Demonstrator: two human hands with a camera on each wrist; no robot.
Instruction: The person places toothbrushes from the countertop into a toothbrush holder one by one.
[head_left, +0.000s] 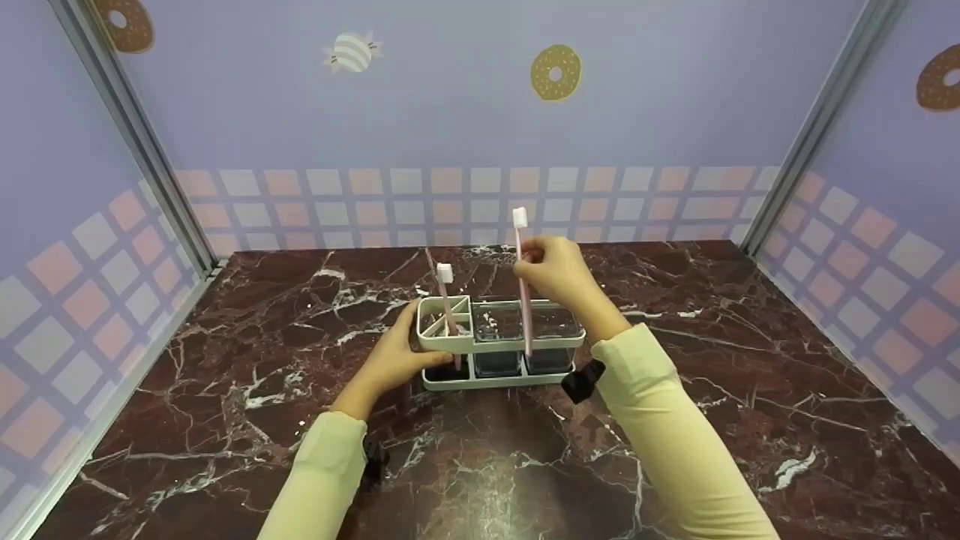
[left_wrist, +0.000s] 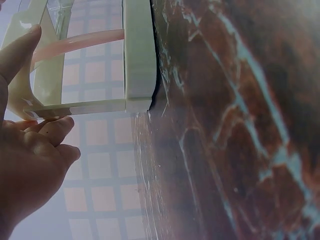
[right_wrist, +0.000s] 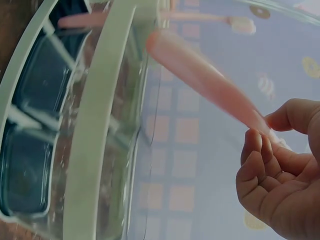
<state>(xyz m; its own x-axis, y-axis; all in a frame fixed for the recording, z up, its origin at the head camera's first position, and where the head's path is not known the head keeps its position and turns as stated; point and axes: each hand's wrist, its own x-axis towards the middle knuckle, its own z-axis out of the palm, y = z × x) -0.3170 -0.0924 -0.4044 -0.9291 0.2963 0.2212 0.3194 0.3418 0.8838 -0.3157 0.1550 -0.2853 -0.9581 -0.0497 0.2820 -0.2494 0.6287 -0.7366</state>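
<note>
A pale green two-tier toothbrush holder (head_left: 517, 346) stands on the table, with divided slots at its left end and clear cups (head_left: 498, 364) in its middle and right. My left hand (head_left: 397, 354) grips the left end, thumb in front and fingers around the side. One pink toothbrush (head_left: 448, 301) stands in a left slot, white head up; its handle (left_wrist: 85, 42) shows between the tiers. With thumb and fingertips, my right hand (head_left: 559, 271) pinches a second pink toothbrush (right_wrist: 205, 82), white head up. Its handle end is above the upper tier in the right wrist view.
Dark red marbled tabletop (head_left: 247, 435) surrounds the holder. Behind it rises a lilac wall (head_left: 450, 112) with checks and sweets printed on it, and side walls close off left and right. Black wrist cameras sit at both cuffs.
</note>
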